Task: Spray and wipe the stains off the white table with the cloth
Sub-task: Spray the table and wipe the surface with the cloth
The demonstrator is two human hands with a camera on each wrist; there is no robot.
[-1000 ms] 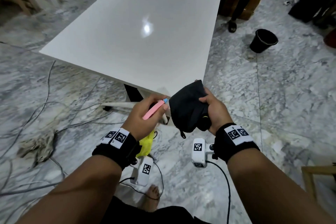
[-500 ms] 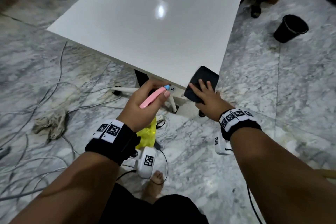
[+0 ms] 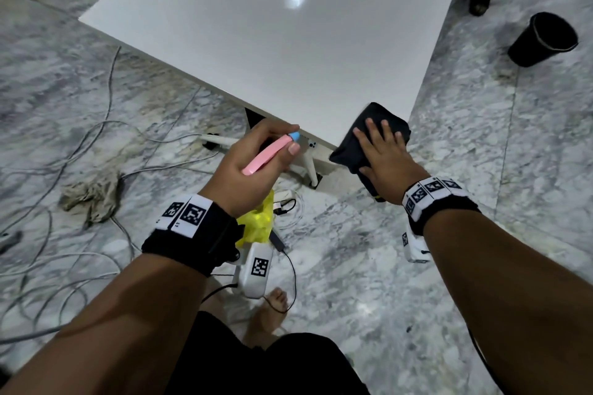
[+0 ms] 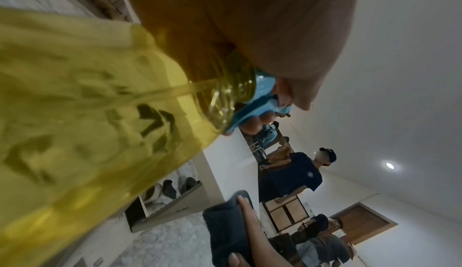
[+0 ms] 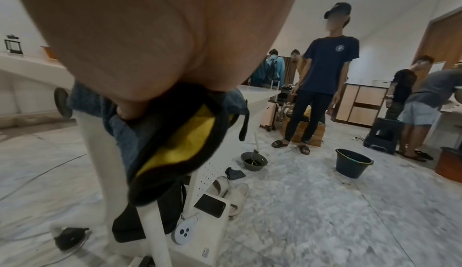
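Observation:
The white table (image 3: pixel 288 51) fills the upper middle of the head view, its near corner toward me. My right hand (image 3: pixel 382 151) lies flat with straight fingers on a dark cloth (image 3: pixel 359 138) at that corner, part of the cloth hanging over the edge. The cloth (image 5: pixel 175 139) shows a yellow inner side in the right wrist view. My left hand (image 3: pixel 256 163) grips a yellow spray bottle (image 3: pixel 258 221) with a pink trigger and blue nozzle (image 3: pixel 293 137), held just short of the table's front edge. The bottle (image 4: pixel 87 113) fills the left wrist view.
Loose cables (image 3: pixel 96 144) and a crumpled rag (image 3: pixel 93 199) lie on the marble floor to the left. A black bucket (image 3: pixel 542 40) stands right of the table. Several people (image 5: pixel 322 77) stand beyond it. My bare foot (image 3: pixel 269 314) is below.
My right hand carried the cloth from in front of me to the table's near corner and flattened on it. The left hand kept hold of the spray bottle near the edge.

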